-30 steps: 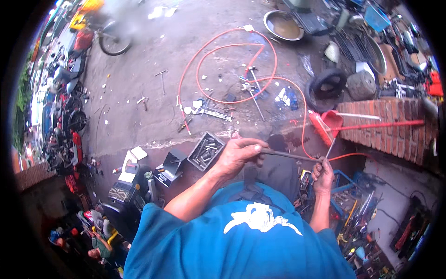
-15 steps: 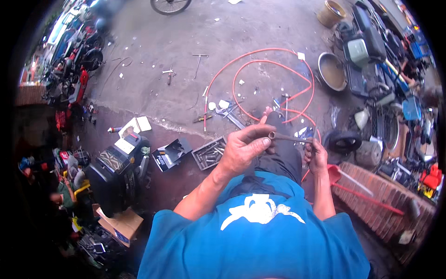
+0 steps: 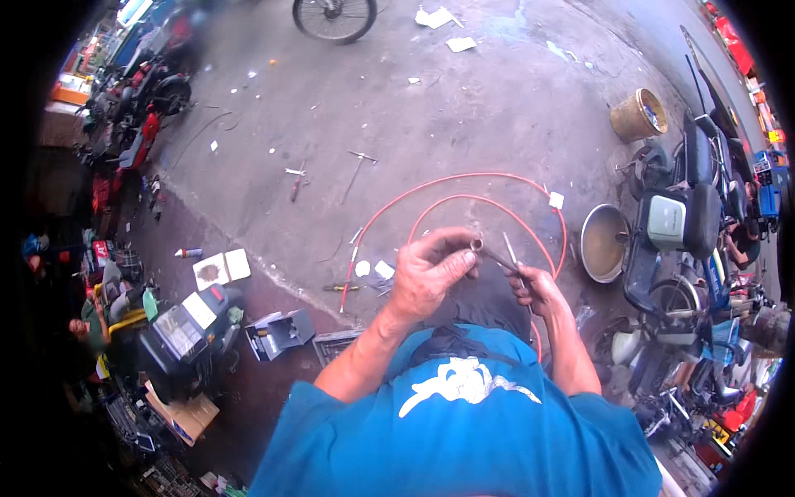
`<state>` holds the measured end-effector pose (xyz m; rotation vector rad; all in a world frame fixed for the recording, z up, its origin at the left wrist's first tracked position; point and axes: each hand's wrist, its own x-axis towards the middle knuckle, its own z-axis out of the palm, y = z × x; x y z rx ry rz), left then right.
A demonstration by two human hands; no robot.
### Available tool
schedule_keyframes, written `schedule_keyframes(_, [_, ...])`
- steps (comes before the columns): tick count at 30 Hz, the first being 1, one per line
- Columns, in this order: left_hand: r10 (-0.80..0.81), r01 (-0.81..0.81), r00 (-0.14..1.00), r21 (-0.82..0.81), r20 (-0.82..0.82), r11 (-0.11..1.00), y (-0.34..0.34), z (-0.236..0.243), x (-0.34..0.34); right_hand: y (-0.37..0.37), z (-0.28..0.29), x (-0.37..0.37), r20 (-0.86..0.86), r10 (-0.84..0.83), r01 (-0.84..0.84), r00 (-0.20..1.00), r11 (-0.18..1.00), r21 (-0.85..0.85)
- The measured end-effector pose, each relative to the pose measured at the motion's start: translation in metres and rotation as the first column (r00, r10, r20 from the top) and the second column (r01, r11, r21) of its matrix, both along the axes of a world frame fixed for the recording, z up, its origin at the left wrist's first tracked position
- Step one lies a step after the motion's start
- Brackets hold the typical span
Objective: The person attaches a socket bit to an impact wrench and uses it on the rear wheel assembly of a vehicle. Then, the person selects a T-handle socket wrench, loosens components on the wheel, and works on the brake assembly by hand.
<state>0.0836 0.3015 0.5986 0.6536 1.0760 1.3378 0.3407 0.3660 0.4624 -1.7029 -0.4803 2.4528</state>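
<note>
In front of my body, both hands hold a dark metal socket wrench point(image 3: 498, 258). My left hand point(image 3: 432, 267) pinches it close to the round open socket end, thumb and fingertips together. On the other end, my right hand point(image 3: 537, 290) has its fingers wrapped round the shaft. A thin, pale metal rod point(image 3: 510, 247) sticks up at the right hand; whether it joins the wrench I cannot tell. Beyond the hands a red hose point(image 3: 464, 176) lies looped on the ground. A T-handle wrench point(image 3: 354, 176) and a screwdriver point(image 3: 296, 184) lie farther off.
On the left are an open dark box point(image 3: 280, 333), a black machine or case point(image 3: 186, 331) and cardboard point(image 3: 184, 412). A metal basin point(image 3: 603, 244), a bucket point(image 3: 639, 114) and a parked scooter point(image 3: 672, 224) stand right. A bicycle wheel point(image 3: 335, 18) shows at the far edge.
The view has tilted up and shifted, showing more far ground. My right hand has moved closer to my left, and the wrench now slants. The pale rod shows beside the right hand.
</note>
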Motion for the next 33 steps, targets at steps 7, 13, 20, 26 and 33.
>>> schedule_keyframes(7, [-0.016,0.077,0.958,0.204,-0.285,0.976,0.178,0.012,-0.021,0.142,0.037,-0.069,0.07,0.412,-0.412,0.909,0.911,-0.013])
schedule_keyframes(13, [-0.186,0.218,0.953,0.118,-0.238,0.969,0.331,-0.026,-0.057,0.245,0.026,-0.105,0.201,0.673,-0.691,0.712,0.619,0.374])
schedule_keyframes(20, [-0.252,0.272,0.959,0.166,-0.131,0.948,0.512,-0.055,-0.106,0.349,0.05,-0.148,0.419,0.459,-0.621,0.783,0.602,0.502])
schedule_keyframes(26, [-0.247,0.243,0.969,0.132,0.02,0.961,0.609,-0.049,-0.161,0.438,0.094,-0.202,0.589,0.426,-0.725,0.686,0.344,0.596])
schedule_keyframes(33, [-0.128,0.113,0.989,0.186,0.069,0.976,0.7,-0.046,-0.187,0.547,0.104,-0.225,0.636,0.479,-0.79,0.605,0.265,0.552])
